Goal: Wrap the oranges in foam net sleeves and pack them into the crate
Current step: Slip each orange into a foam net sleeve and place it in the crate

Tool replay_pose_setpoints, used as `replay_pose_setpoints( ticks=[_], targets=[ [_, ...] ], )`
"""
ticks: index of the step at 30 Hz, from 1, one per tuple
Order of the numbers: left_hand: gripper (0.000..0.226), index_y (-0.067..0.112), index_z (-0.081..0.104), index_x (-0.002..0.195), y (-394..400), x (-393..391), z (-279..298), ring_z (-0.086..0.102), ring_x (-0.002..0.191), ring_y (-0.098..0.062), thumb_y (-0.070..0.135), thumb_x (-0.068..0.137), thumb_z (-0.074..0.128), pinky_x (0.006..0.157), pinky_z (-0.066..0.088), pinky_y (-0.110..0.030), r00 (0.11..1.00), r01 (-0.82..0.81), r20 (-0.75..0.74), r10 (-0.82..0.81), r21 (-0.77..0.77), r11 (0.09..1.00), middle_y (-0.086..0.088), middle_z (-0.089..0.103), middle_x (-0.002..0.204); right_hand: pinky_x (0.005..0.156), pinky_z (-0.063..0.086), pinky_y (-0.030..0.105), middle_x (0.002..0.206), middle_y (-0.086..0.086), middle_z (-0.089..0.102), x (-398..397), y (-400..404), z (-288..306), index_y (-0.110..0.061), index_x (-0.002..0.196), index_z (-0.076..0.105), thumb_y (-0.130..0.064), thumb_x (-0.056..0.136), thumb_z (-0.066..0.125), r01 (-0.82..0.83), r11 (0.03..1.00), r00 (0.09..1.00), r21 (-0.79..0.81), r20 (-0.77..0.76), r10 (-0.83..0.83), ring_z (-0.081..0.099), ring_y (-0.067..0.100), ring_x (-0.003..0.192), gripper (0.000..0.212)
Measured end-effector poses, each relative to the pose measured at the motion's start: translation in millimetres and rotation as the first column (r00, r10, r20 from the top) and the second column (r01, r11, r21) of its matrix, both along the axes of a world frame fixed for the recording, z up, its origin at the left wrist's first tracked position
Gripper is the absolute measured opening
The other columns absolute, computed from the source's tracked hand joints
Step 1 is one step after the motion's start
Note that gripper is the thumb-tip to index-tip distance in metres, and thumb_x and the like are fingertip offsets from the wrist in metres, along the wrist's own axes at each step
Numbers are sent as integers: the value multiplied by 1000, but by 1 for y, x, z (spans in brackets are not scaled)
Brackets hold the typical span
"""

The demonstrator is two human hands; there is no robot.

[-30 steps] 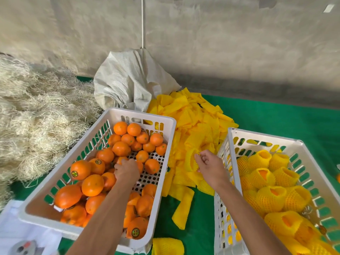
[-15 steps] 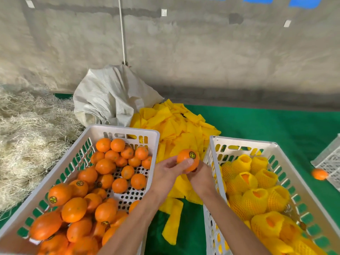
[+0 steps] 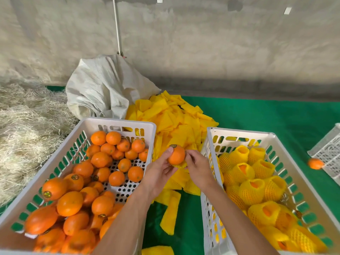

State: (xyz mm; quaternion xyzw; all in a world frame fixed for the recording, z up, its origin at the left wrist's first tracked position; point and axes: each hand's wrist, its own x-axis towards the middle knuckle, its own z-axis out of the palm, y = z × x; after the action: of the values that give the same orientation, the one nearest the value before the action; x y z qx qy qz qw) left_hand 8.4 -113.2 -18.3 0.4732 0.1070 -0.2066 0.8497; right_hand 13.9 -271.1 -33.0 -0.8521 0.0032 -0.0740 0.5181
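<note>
My left hand point(image 3: 158, 173) has its fingers curled around an orange point(image 3: 176, 155), the thumb pressed near the top by the sticker. My right hand point(image 3: 197, 167) pinches a yellow foam net sleeve point(image 3: 180, 165) at the orange's underside; only the bottom of the fruit sits in the net, and the rest is bare. I hold the orange in the gap between the two crates, above the green cloth point(image 3: 266, 116) that covers the worktop.

To my left is a white crate point(image 3: 117, 124) full of bare oranges point(image 3: 100, 159). To my right, the packing crate point(image 3: 239, 134) holds wrapped oranges point(image 3: 252, 192), their sleeve openings mostly facing up. Behind my hands lies a pile of flat yellow sleeves point(image 3: 174, 115), then a white sack point(image 3: 103, 89) against the wall. Straw point(image 3: 27, 129) is heaped on the far left. A loose orange point(image 3: 315, 163) lies beside another crate point(image 3: 329, 151) at the right edge.

The held orange points its stickered end up and slightly away from me.
</note>
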Motion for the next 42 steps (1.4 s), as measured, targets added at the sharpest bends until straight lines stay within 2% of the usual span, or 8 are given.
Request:
replay_pose_setpoints(
  ticks=[5,10,15,19,22,26,31,42],
  targets=[
    [66,6,69,119,-4,2,-7,71,103,-23,45,71,91,92,59,-37,998,-55,41,48,173,983,-16,74,119,71,60,44,95,8,68,1,-5,0,-12,107,66,-29,108,48,115,989,993,95,-7,-115,68,27,78,24],
    [80,15,60,104,-13,2,-14,69,97,-25,72,53,85,90,58,-47,994,-36,102,-46,676,736,-7,71,103,76,50,37,94,5,60,-1,-5,7,-9,100,64,-26,107,50,149,987,969,-67,210,-132,59,19,86,23],
    [71,16,51,104,-9,8,-17,66,97,-20,62,65,87,74,62,-34,1000,-7,8,2,659,752,-7,62,116,69,44,29,102,2,51,-13,3,9,-9,111,65,-23,108,50,-73,911,922,-405,321,216,53,12,85,22],
    [65,21,32,153,-13,7,-19,58,114,-24,36,99,66,75,64,-38,996,37,-88,-5,369,929,-8,48,140,65,48,31,97,-9,46,-15,4,11,-17,114,64,-36,105,54,-113,902,933,-416,268,241,49,5,78,24],
    [18,5,54,117,-13,10,-14,55,87,-21,10,106,41,81,61,-42,989,-21,-144,43,153,988,-12,56,96,64,46,27,98,-13,48,-14,1,9,-27,120,56,-55,99,53,-62,871,967,-487,185,173,47,3,77,35],
    [26,6,61,84,-8,8,-10,60,72,-18,10,106,47,91,55,-44,987,-18,-160,20,19,1000,-9,62,70,73,51,34,103,-10,53,-14,-1,6,-27,131,54,-56,98,53,-113,854,987,-508,39,154,55,7,84,43],
    [61,4,43,140,-4,4,-13,65,119,-32,6,89,76,100,57,-50,998,1,-63,8,135,991,-19,58,135,88,49,43,114,5,61,-10,-4,8,-13,130,62,-28,107,48,-80,878,989,-473,71,128,60,23,103,31],
    [58,18,49,127,-14,13,-17,69,108,-28,24,82,87,79,64,-37,971,-233,136,197,342,910,-22,60,125,57,47,39,77,-3,54,-16,1,16,-7,97,73,-13,90,70,71,890,954,-450,292,71,48,15,63,9]
  ],
)
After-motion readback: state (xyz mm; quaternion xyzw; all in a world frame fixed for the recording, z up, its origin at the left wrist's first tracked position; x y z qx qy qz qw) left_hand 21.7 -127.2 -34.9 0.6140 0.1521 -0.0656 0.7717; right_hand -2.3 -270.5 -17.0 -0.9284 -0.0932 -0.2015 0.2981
